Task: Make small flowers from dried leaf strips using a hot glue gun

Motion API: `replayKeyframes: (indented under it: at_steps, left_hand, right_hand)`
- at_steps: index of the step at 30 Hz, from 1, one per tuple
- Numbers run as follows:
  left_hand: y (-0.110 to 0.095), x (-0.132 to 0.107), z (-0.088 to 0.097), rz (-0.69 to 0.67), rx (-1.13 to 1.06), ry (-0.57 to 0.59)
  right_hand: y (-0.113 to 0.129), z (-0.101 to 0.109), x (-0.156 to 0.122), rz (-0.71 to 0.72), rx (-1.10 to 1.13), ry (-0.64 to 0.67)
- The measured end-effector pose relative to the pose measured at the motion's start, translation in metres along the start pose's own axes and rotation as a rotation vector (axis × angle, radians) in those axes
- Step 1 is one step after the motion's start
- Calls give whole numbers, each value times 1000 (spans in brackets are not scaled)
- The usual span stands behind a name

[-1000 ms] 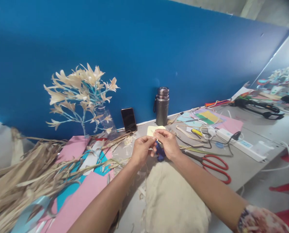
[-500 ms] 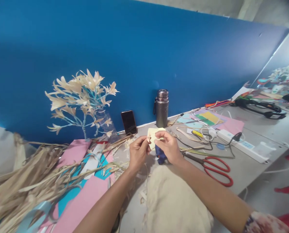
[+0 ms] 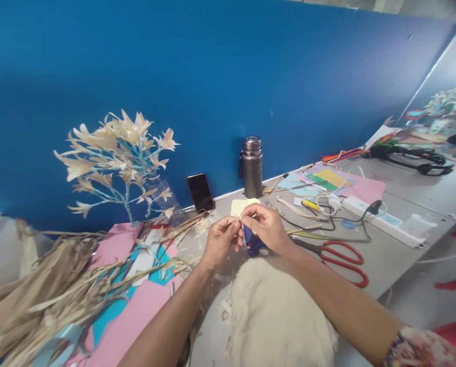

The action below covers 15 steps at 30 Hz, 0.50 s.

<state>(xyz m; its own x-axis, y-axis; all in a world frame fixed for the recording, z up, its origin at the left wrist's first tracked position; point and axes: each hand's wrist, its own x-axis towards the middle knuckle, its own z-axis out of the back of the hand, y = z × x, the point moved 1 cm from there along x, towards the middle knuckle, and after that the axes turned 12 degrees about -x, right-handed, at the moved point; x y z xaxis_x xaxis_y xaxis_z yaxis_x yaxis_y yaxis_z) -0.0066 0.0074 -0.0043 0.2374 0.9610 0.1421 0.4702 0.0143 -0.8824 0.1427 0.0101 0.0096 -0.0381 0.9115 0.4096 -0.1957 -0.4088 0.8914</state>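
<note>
Over the middle of the table, my left hand (image 3: 221,242) is closed in a pinch on a small pale piece, mostly hidden by the fingers. My right hand (image 3: 265,229) meets it fingertip to fingertip, thumb and forefinger pressed together; whatever lies between them is too small to make out. Just behind the fingers shows a pale yellow pad (image 3: 240,206). Below the right hand is a dark blue object (image 3: 253,244), partly covered. Nearer to me lies a beige cloth (image 3: 277,311). Red-handled scissors (image 3: 345,260) rest beside my right forearm.
Pale flowers on blue stems (image 3: 124,158) stand at left, above dried husks (image 3: 40,285) and pink paper (image 3: 136,316). A phone (image 3: 200,191) and a steel flask (image 3: 252,168) stand by the blue wall (image 3: 212,92). Rightward lie a power strip (image 3: 383,220), cables and coloured paper (image 3: 365,189).
My right fingers have closed and come down against the left fingertips, where a gap showed before. The pale piece at my left fingers is now mostly covered. The view has shifted slightly.
</note>
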Motion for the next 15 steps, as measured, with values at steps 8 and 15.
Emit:
replayKeyframes:
  at_steps: [8,15]
  left_hand:
    - [-1,-4,-1,-122,337,-46]
    - [4,-6,-1,-193,487,-136]
  right_hand:
    - [1,0,-2,88,-210,-54]
    - [4,-1,-4,342,-362,-132]
